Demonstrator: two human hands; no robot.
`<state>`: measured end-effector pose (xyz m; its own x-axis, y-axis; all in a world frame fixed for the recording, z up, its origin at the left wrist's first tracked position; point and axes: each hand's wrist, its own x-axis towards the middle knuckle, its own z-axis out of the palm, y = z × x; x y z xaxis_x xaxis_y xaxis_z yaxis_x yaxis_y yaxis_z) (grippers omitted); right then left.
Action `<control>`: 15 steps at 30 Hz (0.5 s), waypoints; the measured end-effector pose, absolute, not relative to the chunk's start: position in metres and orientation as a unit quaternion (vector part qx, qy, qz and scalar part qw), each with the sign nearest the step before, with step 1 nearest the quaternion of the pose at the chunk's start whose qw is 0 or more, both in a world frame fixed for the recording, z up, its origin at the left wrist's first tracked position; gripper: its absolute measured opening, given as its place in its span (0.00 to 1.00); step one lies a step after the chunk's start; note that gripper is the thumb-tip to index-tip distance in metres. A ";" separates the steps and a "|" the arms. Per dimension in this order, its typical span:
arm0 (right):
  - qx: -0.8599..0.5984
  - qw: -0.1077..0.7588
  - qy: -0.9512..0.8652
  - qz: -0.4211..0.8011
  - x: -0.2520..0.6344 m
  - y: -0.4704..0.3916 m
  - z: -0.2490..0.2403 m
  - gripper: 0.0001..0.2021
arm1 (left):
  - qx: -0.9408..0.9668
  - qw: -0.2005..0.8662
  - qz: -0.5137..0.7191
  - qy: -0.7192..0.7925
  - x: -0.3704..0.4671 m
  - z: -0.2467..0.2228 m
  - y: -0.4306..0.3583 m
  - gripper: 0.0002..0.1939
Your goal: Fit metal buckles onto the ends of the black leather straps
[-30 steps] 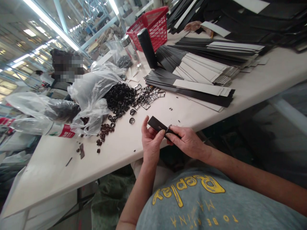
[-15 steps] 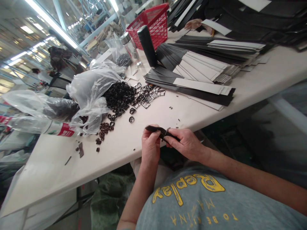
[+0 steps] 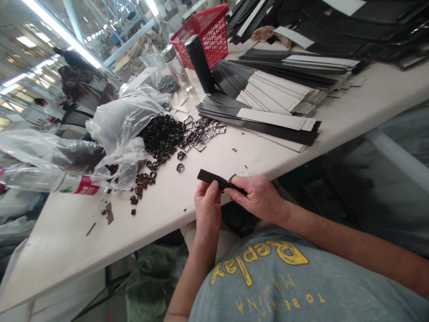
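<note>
I have both hands at the near edge of the white table (image 3: pixel 83 250), working on one short black strap (image 3: pixel 209 177). My left hand (image 3: pixel 208 208) pinches it from below, thumb and fingers closed on the stretch just left of the middle, while my right hand (image 3: pixel 258 197) is closed over the other end, where a small metal buckle (image 3: pixel 232 178) seems to sit against the strap; how firmly it is seated there I cannot tell. The strap juts out flat beyond my left fingers without drooping, so I judge it light and fairly stiff, more like coated leather or board than cloth, smooth enough to slide between fingertips. I would grip it on the flat faces close to the buckle, not at the free tip, since a hold far out would let it lever and twist. The buckle is tiny and hard, easy to drop. Farther in on the table lie a heap of black loops (image 3: pixel 162 136) spilling from a clear plastic bag (image 3: pixel 120 125), a cluster of silver buckles (image 3: pixel 201 134) just beside it, and stacks of long black-and-white strips (image 3: pixel 268 120).
</note>
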<state>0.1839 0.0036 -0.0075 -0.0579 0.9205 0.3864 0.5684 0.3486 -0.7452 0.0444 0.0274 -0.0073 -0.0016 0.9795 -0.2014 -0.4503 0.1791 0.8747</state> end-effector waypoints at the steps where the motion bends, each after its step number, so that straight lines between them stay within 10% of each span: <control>1: -0.540 0.422 -0.707 0.174 0.184 0.003 -0.008 0.14 | 0.304 0.638 0.561 0.431 0.043 -0.007 0.028 0.14; 8: -0.556 0.384 -0.721 0.152 0.186 -0.003 -0.011 0.16 | 0.319 0.641 0.536 0.448 0.042 -0.007 0.032 0.15; 15: -0.512 0.428 -0.639 0.383 0.184 -0.003 -0.009 0.10 | 0.360 0.618 0.545 0.437 0.042 -0.007 0.034 0.07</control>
<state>0.1840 -0.0035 -0.0093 -0.1098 0.9820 0.1539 0.3256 0.1818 -0.9279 0.0415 0.0338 -0.0065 0.0245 0.9886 -0.1486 -0.3587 0.1474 0.9218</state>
